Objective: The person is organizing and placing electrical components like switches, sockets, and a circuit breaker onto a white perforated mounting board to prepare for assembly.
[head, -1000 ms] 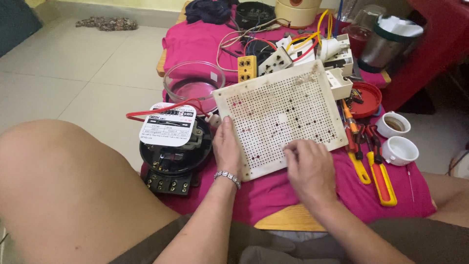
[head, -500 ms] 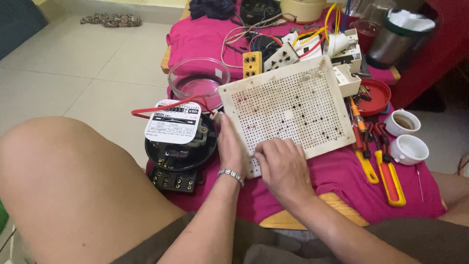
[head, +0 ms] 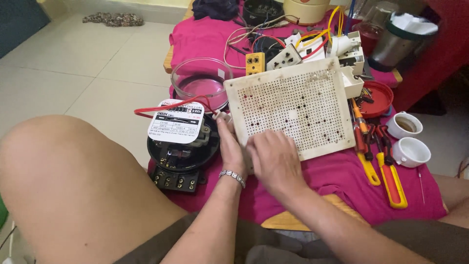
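Both hands on cream perforated plastic board (head: 295, 110), lying on pink-clothed desk (head: 337, 181): left hand (head: 232, 146) grips its left edge, right hand (head: 273, 159) presses its lower-left corner, fingers flat.

Home floor, tiles (head: 73, 73), cups (head: 404, 125)

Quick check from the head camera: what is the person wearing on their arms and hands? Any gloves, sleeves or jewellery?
Both arms are bare up to the frame edge, with no sleeves in view. No gloves on the left hand or the right hand. The left wrist carries a silver-coloured beaded bracelet. No watch shows, and no rings that I can make out. The right wrist is bare.
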